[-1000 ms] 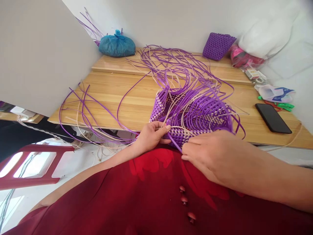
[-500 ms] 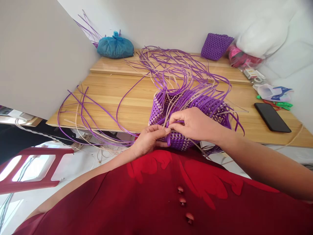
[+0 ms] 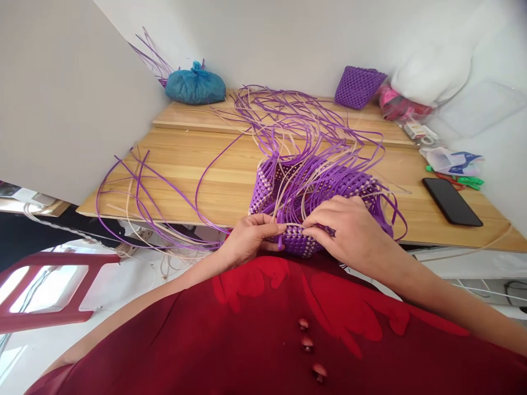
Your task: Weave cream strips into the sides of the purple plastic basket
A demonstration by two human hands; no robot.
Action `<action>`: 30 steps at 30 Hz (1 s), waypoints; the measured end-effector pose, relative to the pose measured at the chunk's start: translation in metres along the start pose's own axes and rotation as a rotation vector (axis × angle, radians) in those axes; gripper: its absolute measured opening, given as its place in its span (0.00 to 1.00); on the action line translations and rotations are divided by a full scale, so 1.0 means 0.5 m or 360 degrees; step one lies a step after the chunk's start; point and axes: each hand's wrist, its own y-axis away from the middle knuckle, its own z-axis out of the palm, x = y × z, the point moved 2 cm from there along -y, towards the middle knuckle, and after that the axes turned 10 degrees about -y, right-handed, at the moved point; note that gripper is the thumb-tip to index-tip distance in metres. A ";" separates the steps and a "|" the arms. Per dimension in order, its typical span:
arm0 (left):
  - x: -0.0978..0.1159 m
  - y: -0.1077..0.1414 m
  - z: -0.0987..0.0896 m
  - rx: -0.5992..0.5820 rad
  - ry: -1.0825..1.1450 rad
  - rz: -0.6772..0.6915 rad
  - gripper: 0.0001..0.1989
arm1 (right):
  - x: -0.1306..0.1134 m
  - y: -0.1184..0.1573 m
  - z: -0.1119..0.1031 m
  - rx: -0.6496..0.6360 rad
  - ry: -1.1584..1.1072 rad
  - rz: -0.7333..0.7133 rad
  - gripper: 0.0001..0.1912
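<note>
A half-woven basket [image 3: 263, 189] of purple and cream plastic strips sits at the table's front edge, against my red top. Long loose strips [image 3: 288, 109] fan from its rim toward the back of the table. My left hand [image 3: 251, 236] pinches the near rim, thumb on top, beside an upright purple strip end [image 3: 280, 230]. To its right, my right hand [image 3: 346, 222] is closed with thumb and forefinger on a cream strip [image 3: 294, 224] that runs along the rim toward the left thumb. Part of the rim is hidden under the right hand.
More strips [image 3: 140, 192] trail over the left front edge. At the back stand a blue tied bag [image 3: 195, 86] and a purple woven basket [image 3: 358, 88]. A black phone [image 3: 452, 201] and green clips [image 3: 469, 181] lie right. A red plastic chair [image 3: 45, 291] is at lower left.
My right hand has moved right and slightly down along the rim, away from my left hand, and the cream strip now shows between them. The left hand keeps its place. The view has shifted slightly.
</note>
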 end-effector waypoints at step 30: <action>0.005 0.010 0.007 0.0017 -0.0198 0.0196 0.22 | -0.014 -0.088 0.011 -0.0174 -0.0613 0.0343 0.11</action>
